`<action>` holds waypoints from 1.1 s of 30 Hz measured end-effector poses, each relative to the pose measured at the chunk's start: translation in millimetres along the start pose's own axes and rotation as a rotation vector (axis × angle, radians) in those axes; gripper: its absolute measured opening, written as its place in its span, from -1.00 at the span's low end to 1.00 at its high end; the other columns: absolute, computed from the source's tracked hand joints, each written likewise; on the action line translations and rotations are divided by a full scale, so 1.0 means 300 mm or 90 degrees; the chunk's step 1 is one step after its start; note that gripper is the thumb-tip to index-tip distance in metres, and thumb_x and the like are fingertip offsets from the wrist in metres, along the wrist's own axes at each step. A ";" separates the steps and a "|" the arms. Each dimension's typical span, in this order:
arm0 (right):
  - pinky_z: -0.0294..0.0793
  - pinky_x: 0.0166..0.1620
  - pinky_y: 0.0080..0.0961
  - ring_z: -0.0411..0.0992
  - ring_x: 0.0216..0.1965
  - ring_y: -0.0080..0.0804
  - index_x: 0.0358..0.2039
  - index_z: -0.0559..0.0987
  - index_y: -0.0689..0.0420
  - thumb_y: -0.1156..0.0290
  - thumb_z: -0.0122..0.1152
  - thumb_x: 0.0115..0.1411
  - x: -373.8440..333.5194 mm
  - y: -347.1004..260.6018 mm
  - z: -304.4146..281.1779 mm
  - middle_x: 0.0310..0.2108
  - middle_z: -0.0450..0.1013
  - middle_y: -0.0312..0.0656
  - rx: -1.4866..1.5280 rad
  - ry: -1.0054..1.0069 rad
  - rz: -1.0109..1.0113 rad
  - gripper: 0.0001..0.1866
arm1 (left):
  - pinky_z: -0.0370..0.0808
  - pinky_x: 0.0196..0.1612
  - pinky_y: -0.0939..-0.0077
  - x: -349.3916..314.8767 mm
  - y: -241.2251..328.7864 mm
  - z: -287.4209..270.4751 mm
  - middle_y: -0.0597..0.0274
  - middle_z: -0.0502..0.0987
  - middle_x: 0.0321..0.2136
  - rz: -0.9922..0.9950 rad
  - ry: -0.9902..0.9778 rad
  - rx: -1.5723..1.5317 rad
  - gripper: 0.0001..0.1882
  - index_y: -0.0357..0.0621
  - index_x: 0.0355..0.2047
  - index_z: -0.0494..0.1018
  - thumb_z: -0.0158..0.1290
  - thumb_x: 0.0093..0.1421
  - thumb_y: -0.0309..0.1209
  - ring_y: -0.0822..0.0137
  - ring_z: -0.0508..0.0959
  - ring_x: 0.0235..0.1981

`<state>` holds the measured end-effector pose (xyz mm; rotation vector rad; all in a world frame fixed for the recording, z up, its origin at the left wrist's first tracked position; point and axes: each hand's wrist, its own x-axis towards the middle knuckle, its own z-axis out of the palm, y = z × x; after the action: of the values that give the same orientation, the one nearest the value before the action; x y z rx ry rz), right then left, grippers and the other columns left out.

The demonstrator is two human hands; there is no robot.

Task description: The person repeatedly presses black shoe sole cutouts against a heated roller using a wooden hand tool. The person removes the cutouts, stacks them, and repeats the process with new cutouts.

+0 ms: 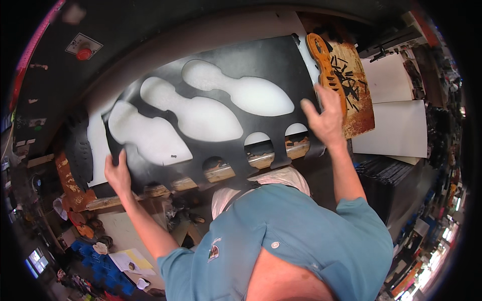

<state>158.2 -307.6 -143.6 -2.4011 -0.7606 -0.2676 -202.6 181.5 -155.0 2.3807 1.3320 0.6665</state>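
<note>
A large black sheet (165, 108) with several sole-shaped cutouts lies tilted over a white board (98, 150); white shows through the cutouts. Half-round notches run along its near edge. At the sheet's near left corner my left hand (119, 175) grips the narrow black strip beside the leftmost cutout, thumb and finger on either side of it. By the right edge is my right hand (327, 116), thumb and fingers spread, with nothing visible in its grasp; whether it touches the sheet is unclear. Just beyond those fingers rests an orange sole-shaped cutting die (326, 65).
Black scraps (346, 83) litter a rusty plate (362, 113) at the right. Past it are white sheets (391, 128) and a stack of black sheets (384, 173). A wooden edge (221, 173) borders the work surface. The dark machine panel ahead carries a red button (84, 53).
</note>
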 end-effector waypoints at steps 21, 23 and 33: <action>0.52 0.09 -0.53 0.51 0.00 -0.61 0.19 0.62 0.32 0.36 0.47 0.30 -0.379 -0.194 -0.110 0.01 0.65 -0.27 0.428 -0.062 0.361 -0.50 | 0.36 -0.34 0.62 -0.116 -0.047 -0.032 0.40 0.43 -0.48 -0.055 -0.165 -0.412 -0.68 -0.26 -0.04 0.59 -0.05 0.62 -0.27 0.58 0.39 -0.44; 0.52 0.10 -0.53 0.52 0.00 -0.61 0.18 0.63 0.31 0.40 0.44 0.33 -0.537 -0.228 -0.169 0.02 0.64 -0.30 0.477 -0.106 0.394 -0.55 | 0.35 -0.37 0.64 -0.138 0.003 -0.017 0.37 0.42 -0.48 -0.037 -0.226 -0.428 -0.68 -0.31 -0.02 0.58 -0.06 0.62 -0.30 0.57 0.37 -0.46; 0.35 -0.29 -0.37 0.30 -0.42 -0.36 -0.39 0.56 0.33 0.34 0.46 0.31 -1.118 -0.430 -0.181 -0.47 0.29 -0.15 0.184 0.148 0.402 -0.68 | 0.43 -0.27 0.53 -0.199 0.399 -0.159 0.25 0.53 -0.44 0.341 -0.327 -0.446 -0.67 -0.40 0.07 0.58 -0.07 0.63 -0.38 0.44 0.46 -0.39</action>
<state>-190.5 -409.0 -156.5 -2.1530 0.0772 -0.1564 -171.3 72.3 -70.0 2.0762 0.1823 0.4839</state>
